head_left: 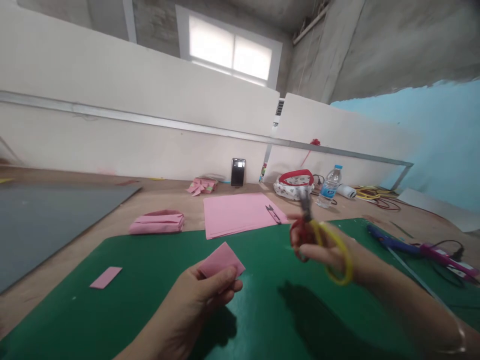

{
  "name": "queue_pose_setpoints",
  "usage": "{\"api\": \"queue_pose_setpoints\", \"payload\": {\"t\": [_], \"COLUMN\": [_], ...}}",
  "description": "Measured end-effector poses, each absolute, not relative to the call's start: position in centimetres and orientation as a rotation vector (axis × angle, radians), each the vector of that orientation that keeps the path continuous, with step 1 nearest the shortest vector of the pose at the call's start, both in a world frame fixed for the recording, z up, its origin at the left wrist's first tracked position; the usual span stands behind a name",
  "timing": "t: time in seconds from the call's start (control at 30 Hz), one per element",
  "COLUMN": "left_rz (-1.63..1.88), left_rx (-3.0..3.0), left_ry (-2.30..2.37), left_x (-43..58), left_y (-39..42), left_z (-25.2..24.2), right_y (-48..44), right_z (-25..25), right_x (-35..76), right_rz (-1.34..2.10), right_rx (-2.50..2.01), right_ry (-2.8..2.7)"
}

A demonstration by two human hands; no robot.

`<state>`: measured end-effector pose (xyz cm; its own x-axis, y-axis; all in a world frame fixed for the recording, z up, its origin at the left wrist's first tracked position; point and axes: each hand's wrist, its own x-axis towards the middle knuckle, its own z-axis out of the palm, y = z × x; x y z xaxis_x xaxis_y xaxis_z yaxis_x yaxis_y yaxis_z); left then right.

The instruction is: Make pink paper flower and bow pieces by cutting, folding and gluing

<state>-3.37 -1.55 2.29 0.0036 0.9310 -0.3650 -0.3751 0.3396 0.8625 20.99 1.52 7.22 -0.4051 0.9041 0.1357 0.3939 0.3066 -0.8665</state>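
My left hand [202, 295] is closed, pinching a small folded piece of pink paper [221, 260] above the green cutting mat [150, 270]. To its right, my right hand [322, 250] grips a pair of scissors [322, 235] with one red and one yellow handle loop. The blades point up and away and look blurred by motion. The scissors are a short way right of the pink paper, not touching it.
A pink strip [105, 277] lies on the mat's left. Beyond the mat are a stack of pink sheets [240, 212] with small snips [273, 214], folded pink pieces [157, 222], a phone [238, 172], a water bottle [329, 187], a glue gun [397, 244] and cables.
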Motion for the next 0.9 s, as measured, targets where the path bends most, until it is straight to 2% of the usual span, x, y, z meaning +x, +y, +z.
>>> {"api": "queue_pose_setpoints", "payload": {"t": [0.1, 0.33, 0.9], "left_rz": [1.123, 1.110, 1.104], "left_rx": [0.581, 0.550, 0.602], "left_ry": [1.136, 1.086, 1.070], "left_x": [-3.8, -3.7, -3.3], "left_y": [-1.3, -0.8, -0.9], "left_z": [2.3, 0.9, -0.1], "right_y": [0.8, -0.3, -0.9], "right_z": [6.1, 3.8, 2.6], "right_x": [16.8, 14.8, 15.4], "right_rz": [1.187, 0.947, 0.757], "right_rx": [-1.200, -1.262, -1.226], "right_ry": [-2.008, -2.114, -2.279]}}
